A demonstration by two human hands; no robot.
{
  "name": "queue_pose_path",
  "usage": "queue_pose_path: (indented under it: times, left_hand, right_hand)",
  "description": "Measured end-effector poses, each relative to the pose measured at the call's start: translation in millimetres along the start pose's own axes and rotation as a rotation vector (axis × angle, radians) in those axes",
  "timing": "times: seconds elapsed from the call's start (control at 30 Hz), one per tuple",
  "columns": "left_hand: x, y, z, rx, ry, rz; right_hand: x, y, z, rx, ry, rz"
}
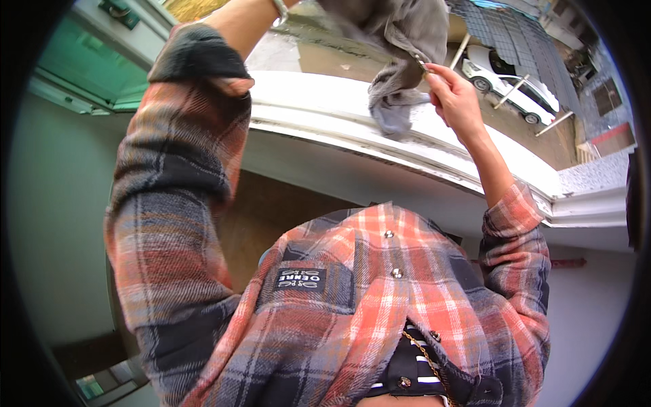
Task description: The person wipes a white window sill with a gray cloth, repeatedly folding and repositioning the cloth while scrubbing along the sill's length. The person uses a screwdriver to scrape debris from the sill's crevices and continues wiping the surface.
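Observation:
A crumpled grey garment (417, 30) hangs over the white window sill (315, 96), its upper part blurred and cut off by the top edge of the view. My right hand (452, 96) pinches the garment's edge between thumb and fingers, at a dark strip that looks like a zipper (421, 63). The garment's lower end dangles just above the sill or touches it; I cannot tell which. My left arm reaches up past a bracelet (280, 12) at the wrist, and the left hand itself is out of view beyond the top edge.
The sill has raised window tracks (356, 140) along its inner side. A green-glazed window sash (96, 66) stands at the left. Outside and below are a white car (508, 84), a corrugated roof (534, 56) and wet ground.

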State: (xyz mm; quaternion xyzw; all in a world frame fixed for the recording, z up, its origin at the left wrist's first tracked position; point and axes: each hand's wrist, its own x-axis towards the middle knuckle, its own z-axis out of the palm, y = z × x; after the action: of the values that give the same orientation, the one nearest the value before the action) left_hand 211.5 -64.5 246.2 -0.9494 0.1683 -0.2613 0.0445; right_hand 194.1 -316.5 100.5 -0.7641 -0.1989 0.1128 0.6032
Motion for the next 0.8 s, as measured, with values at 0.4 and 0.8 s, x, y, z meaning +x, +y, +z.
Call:
queue_pose_path:
  times: [0.4, 0.8]
  left_hand:
    - [84.5, -32.7, -54.0, -0.181, 0.470, 0.184]
    - [-45.2, -72.2, -92.3, -0.808, -0.019, -0.410]
  right_hand:
    - [6.8, 38.0, -24.5, 0.376, 0.162, -0.127]
    - [53.0, 5.4, -28.5, -0.375, 0.351, -0.516]
